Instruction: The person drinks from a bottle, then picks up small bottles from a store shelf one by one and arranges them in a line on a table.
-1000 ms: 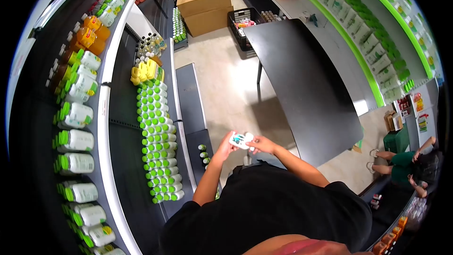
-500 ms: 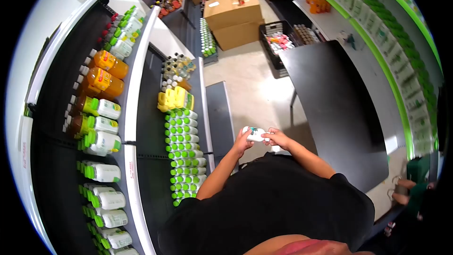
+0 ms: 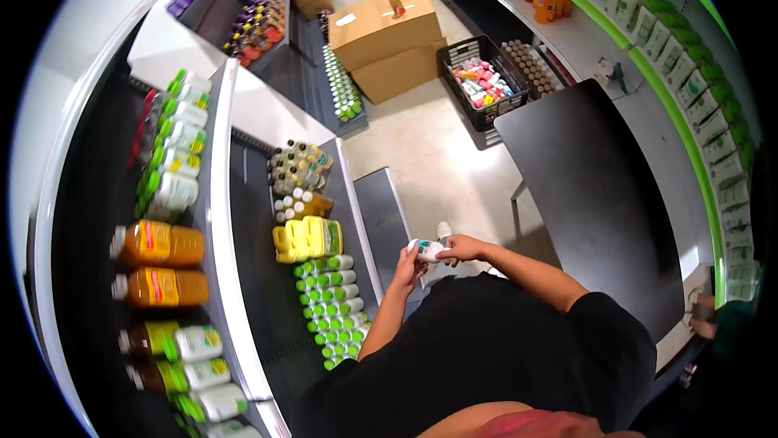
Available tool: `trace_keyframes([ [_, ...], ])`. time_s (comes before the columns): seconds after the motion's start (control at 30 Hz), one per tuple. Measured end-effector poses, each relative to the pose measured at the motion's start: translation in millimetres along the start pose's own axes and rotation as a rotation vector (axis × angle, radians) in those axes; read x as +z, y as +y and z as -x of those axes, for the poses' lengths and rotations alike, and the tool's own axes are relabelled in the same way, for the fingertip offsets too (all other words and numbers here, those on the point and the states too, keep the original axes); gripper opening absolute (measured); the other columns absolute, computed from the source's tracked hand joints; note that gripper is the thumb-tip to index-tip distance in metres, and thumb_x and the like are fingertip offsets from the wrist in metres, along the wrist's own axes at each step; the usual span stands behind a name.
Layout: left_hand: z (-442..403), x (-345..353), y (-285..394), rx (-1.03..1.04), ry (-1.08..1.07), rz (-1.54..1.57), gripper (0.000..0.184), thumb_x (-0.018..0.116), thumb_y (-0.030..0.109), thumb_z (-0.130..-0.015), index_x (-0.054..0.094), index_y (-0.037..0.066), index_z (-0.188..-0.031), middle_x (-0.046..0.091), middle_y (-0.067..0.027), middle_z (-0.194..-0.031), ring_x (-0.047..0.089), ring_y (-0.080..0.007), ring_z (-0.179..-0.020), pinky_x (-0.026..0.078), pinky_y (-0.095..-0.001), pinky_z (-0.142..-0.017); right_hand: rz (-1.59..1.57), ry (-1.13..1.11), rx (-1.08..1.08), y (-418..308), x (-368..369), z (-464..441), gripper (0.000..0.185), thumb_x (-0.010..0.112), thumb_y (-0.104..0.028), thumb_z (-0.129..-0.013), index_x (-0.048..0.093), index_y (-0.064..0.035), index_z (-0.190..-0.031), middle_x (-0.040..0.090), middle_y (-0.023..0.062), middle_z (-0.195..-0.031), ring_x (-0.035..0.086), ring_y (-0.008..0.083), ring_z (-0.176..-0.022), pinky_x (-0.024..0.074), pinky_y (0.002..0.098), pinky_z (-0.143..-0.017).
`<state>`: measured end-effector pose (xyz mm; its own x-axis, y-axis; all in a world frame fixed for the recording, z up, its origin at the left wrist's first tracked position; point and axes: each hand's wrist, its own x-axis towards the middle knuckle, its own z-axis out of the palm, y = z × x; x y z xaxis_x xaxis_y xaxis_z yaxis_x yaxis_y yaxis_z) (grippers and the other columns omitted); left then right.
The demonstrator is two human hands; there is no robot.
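A small white bottle (image 3: 427,251) with a teal and dark print lies tilted between both hands, in front of the black shirt. The fingers of my left hand (image 3: 410,266) are wrapped round its labelled end. At its other end, my right hand (image 3: 462,250) pinches the bottle. Left of the hands, rows of white bottles with green caps (image 3: 334,300) stand on a dark shelf, beside yellow jugs (image 3: 308,239).
The dark table (image 3: 596,187) stands to the right. Ahead are large cardboard boxes (image 3: 389,37) and a black crate (image 3: 484,85) of mixed bottles. An upper shelf (image 3: 223,219) runs along the left. Part of another person (image 3: 721,320) shows at the far right.
The view has swung, bringing the crate and boxes further into sight. Both hands have kept hold of the white bottle. A shoe now shows beyond the hands.
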<state>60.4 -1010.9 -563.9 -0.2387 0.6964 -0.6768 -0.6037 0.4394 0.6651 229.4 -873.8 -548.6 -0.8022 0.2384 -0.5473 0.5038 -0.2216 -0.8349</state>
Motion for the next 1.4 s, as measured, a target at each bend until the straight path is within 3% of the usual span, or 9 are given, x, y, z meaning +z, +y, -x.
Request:
trace_keyframes([
  [0.33,-193.0,74.9,134.1,-0.008,-0.177,-0.168,0.034,0.057,0.037,-0.090,0.038,0.015,-0.109,0.055,-0.0049,-0.091,0.055,-0.0128,-0.067,0.043,-0.0246,-0.055,0.029,0.547,-0.002,-65.1,-145.2,-82.8,0.046,0.073,-0.040,-0.077,0.053,0.0004,-0.084,0.064,0.0143,-0.076,0.063,0.0167,-0.058,0.0510,0.0300,-0.055],
  [0.5,-242.3,124.8,193.3,-0.002,-0.292,-0.267,0.034,0.059,0.035,-0.090,0.039,0.014,-0.109,0.057,-0.0032,-0.087,0.055,-0.0091,-0.064,0.042,-0.0216,-0.051,-0.262,0.694,-0.037,-93.1,-195.0,-86.1,0.046,0.072,-0.036,-0.080,0.049,0.0004,-0.096,0.065,0.0131,-0.082,0.063,0.0150,-0.065,0.0494,0.0269,-0.060],
  [0.6,-302.7,148.8,199.6,0.007,-0.407,-0.316,0.034,0.060,0.032,-0.089,0.038,0.014,-0.108,0.057,-0.0069,-0.085,0.056,-0.0097,-0.062,0.036,-0.0196,-0.041,-0.403,0.777,-0.189,-77.8,-227.0,-88.6,0.042,0.072,-0.031,-0.082,0.047,-0.0020,-0.099,0.065,0.0127,-0.084,0.062,0.0147,-0.066,0.0482,0.0270,-0.058],
  [0.7,-338.2,188.6,209.6,-0.127,-0.472,-0.382,0.039,0.064,0.029,-0.086,0.037,0.016,-0.112,0.056,-0.0049,-0.092,0.055,-0.0120,-0.065,0.041,-0.0219,-0.049,-0.546,0.871,-0.218,-65.4,-264.6,-89.9,0.037,0.071,-0.026,-0.082,0.046,-0.0049,-0.099,0.065,0.0119,-0.082,0.062,0.0147,-0.065,0.0472,0.0270,-0.056],
  [0.9,-394.4,296.7,220.7,-0.185,-0.561,-0.656,0.040,0.064,0.037,-0.086,0.040,0.016,-0.110,0.056,-0.0050,-0.094,0.053,-0.0113,-0.062,0.040,-0.0227,-0.051,-0.304,1.185,-0.056,-51.3,-340.3,-71.3,0.033,0.067,-0.026,-0.084,0.044,-0.0052,-0.095,0.064,0.0108,-0.074,0.061,0.0150,-0.059,0.0468,0.0286,-0.054],
  [1.13,-449.2,403.4,241.7,-0.213,-0.602,-0.928,0.042,0.061,0.046,-0.086,0.042,0.015,-0.106,0.049,-0.0022,-0.086,0.051,-0.0096,-0.057,0.038,-0.0222,-0.047,-0.400,1.356,-0.018,-57.9,-418.0,-55.6,0.038,0.069,-0.029,-0.080,0.044,-0.0061,-0.097,0.060,0.0076,-0.067,0.059,0.0144,-0.055,0.0458,0.0299,-0.054],
  [1.27,-481.1,461.3,244.5,-0.321,-0.690,-1.050,0.044,0.058,0.047,-0.087,0.040,0.014,-0.109,0.057,-0.0051,-0.085,0.052,-0.0089,-0.056,0.040,-0.0225,-0.047,-0.273,1.514,-0.055,-52.1,-453.5,-47.3,0.043,0.071,-0.027,-0.076,0.044,-0.0084,-0.103,0.060,0.0088,-0.070,0.061,0.0197,-0.066,0.0465,0.0327,-0.061],
  [1.3,-496.1,472.6,240.6,-0.370,-0.742,-1.074,0.044,0.056,0.047,-0.088,0.039,0.014,-0.111,0.060,-0.0047,-0.083,0.053,-0.0085,-0.057,0.042,-0.0230,-0.048,-0.312,1.521,0.003,-51.8,-462.6,-43.4,0.043,0.070,-0.028,-0.076,0.045,-0.0103,-0.106,0.062,0.0126,-0.074,0.063,0.0278,-0.074,0.0476,0.0383,-0.066],
  [1.4,-544.1,508.5,222.8,-0.567,-0.905,-1.111,0.041,0.056,0.047,-0.088,0.040,0.015,-0.110,0.060,-0.0025,-0.081,0.054,-0.0081,-0.058,0.044,-0.0233,-0.050,-0.221,1.603,0.300,-71.0,-488.7,-25.5,0.041,0.067,-0.029,-0.077,0.045,-0.0116,-0.107,0.064,0.0170,-0.079,0.063,0.0352,-0.078,0.0480,0.0442,-0.068],
])
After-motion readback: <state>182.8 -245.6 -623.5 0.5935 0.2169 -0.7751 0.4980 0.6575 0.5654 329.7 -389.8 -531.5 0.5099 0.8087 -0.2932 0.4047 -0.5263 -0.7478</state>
